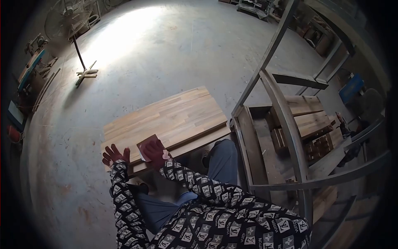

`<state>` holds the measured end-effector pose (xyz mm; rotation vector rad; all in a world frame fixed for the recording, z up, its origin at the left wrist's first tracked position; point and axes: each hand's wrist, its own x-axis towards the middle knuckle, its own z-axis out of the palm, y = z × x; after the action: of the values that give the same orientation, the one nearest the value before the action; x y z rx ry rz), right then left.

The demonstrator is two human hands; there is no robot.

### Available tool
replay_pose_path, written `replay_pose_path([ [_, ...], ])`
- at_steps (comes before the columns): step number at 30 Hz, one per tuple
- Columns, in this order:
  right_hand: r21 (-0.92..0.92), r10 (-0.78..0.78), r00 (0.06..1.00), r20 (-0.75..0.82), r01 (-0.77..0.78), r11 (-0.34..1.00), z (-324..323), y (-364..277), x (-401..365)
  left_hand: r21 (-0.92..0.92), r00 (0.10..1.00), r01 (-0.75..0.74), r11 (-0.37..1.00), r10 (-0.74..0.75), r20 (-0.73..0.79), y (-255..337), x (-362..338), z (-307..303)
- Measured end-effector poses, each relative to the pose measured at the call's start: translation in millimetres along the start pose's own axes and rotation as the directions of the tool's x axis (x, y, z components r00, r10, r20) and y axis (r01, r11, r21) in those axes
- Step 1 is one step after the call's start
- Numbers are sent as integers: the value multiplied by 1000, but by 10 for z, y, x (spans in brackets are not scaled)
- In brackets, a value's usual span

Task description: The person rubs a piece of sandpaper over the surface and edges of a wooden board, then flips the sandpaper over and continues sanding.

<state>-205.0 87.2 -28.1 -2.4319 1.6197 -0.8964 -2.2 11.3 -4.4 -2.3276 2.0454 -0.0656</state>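
In the head view, the pale, block-patterned rectangular wooden panel (170, 118) lies just ahead of the person's knees, its long axis running from near left to far right. Most of its face stretches far and right of the grip, and a thin reddish-brown sheet (141, 146) lies on its near left part, under the right hand (153, 153). That maroon-gloved hand is nearer the panel's middle, palm down, its forearm reaching in from the right; whether its fingers pinch the sheet or only press it, I cannot tell. The maroon-gloved left hand (116, 155) is open, fingers spread, empty, at the panel's near left corner.
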Motion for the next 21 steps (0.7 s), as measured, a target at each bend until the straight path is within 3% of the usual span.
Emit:
replay_pose_path([
  [4,75,-75,973,-220,93,993,-206,433,-150,-29,988,-80,996,75,-131,-144,-33,151],
  [5,79,16,963,-269,5,997,-226,712,-191,-30,970,-102,994,93,-224,-145,-39,204],
  [6,482,311,936,-164,-199,853,144,1379,-389,-34,975,-97,995,88,-204,-106,-71,113],
  [7,4,108,948,-301,-112,994,-654,1235,-290,-50,963,-123,991,106,-249,-86,-91,75],
  [8,-119,167,943,-289,-208,971,-907,1409,-276,-61,945,-157,986,132,-301,-93,-111,60],
  [10,-154,96,889,-447,-182,971,-1062,1880,-318,-63,923,-180,982,146,-357,-108,-120,65],
  [12,-367,363,885,-294,-454,812,-1061,1920,-269,-113,913,-214,970,158,-376,-110,-130,26],
  [14,-12,478,779,-406,-527,850,-369,2151,-113,-74,867,-241,968,180,-465,-123,-112,66],
  [16,-36,304,840,-450,-357,933,180,1595,209,-56,849,-254,966,195,-491,-134,-60,127],
  [17,-66,215,896,-389,-260,963,390,1192,377,-93,911,-219,971,170,-376,-121,-81,94],
  [20,-124,-12,991,-132,-5,992,390,123,769,-78,906,-221,972,175,-386,-141,-65,139],
  [21,14,-59,994,-96,61,998,203,-42,827,-58,903,-220,974,181,-390,-148,-67,138],
])
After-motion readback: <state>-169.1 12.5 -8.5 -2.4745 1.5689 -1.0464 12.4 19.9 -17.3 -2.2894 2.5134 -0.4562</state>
